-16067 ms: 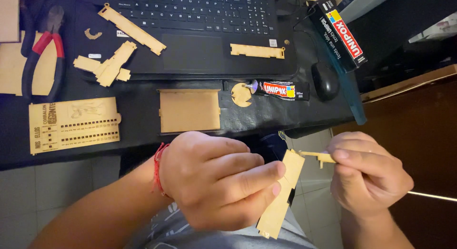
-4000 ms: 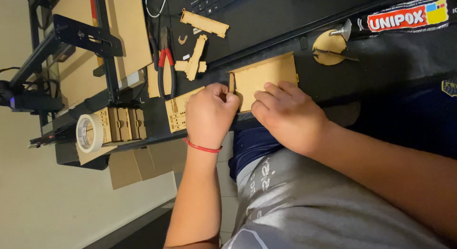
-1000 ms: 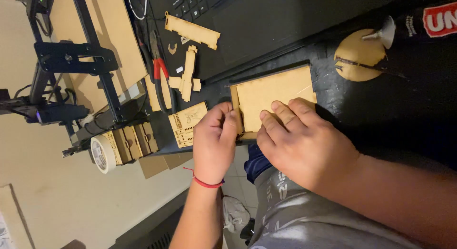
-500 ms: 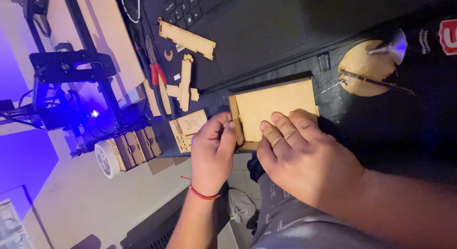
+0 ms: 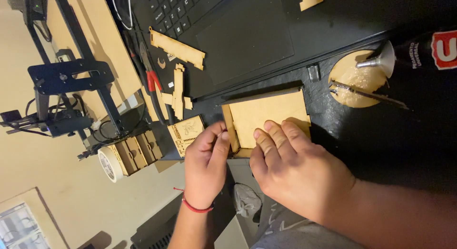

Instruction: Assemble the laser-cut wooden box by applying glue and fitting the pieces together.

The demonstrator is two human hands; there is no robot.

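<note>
A flat light-wood panel (image 5: 273,113) with a thin upright side strip (image 5: 229,130) on its left edge lies at the front edge of the black desk (image 5: 404,139). My left hand (image 5: 204,165), with a red string bracelet on its wrist, pinches that strip between thumb and fingers. My right hand (image 5: 297,170) lies over the panel's near edge, fingers pressed flat on the wood. The panel's near side is hidden under both hands.
A black laptop (image 5: 238,34) sits behind the panel, with loose wooden cut-outs (image 5: 177,48) and red-handled pliers (image 5: 151,80) to its left. To the right are a wooden disc (image 5: 354,80) with a metal cap and a black glue tube (image 5: 428,51). A tape roll (image 5: 110,164) and black metal frame (image 5: 71,77) stand at left.
Sixteen seconds ago both hands held a long wooden piece over my lap; now they rest on the panel at the desk edge. Over the last second they have barely moved; a purple glow at left is gone.
</note>
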